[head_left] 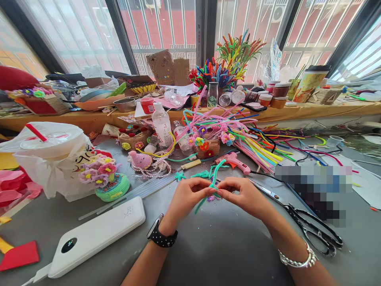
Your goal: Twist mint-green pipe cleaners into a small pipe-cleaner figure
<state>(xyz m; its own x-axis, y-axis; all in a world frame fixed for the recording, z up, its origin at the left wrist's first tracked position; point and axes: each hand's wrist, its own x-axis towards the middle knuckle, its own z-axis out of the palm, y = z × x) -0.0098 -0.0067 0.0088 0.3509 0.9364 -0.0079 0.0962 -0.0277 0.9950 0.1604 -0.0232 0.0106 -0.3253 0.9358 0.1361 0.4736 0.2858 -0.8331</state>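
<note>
Between both hands, a bent green pipe cleaner (219, 171) is held above the grey table; one end sticks up and another hangs down to the left. My left hand (195, 194) pinches it from the left, with thumb and index finger meeting at its middle. From the right, my right hand (239, 194) pinches the same pipe cleaner, its fingertips almost touching those of the left. Just beyond the hands lie a small green star-like piece (179, 176) and a pink glue gun (235, 162). Part of a small purple item shows beneath the fingers.
Black-handled scissors (315, 230) lie by my right forearm, near a partly blurred dark device (309, 194). A white power bank (101, 234) lies left. Behind are loose pipe cleaners (256, 149), a bottle (162, 127), a flower pot ornament (112, 186) and a bagged cup (53, 155).
</note>
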